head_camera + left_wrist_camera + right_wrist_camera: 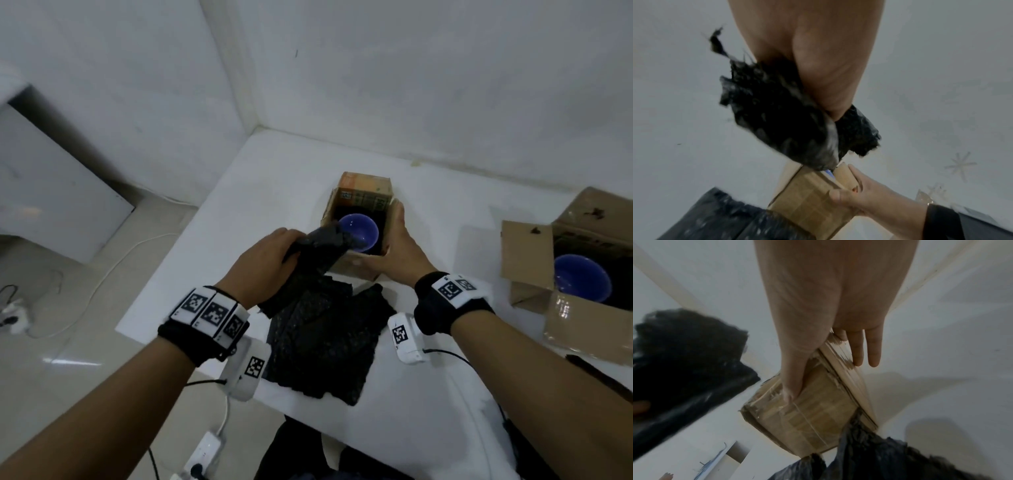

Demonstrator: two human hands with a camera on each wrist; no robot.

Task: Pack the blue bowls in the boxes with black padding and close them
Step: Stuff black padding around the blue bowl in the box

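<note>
A small open cardboard box (356, 265) (809, 203) (813, 415) stands mid-table, with a blue bowl (361, 229) inside on black lining. My left hand (270, 253) (818, 65) grips a bunched sheet of black padding (318, 246) (787, 121) (684, 353). The sheet's far end lies over the box's near-left rim and covers part of the bowl. My right hand (397, 246) (865, 198) (828, 313) rests against the box's near-right corner, fingers straight along the right flap and thumb on the front face. A second open box (534, 260) at the right holds another blue bowl (582, 282).
A stack of black padding sheets (329, 335) (879, 459) lies on the white table (239, 205) just in front of the small box. White walls close the table's far side. On the floor to the left are a power strip (202, 455) and cables.
</note>
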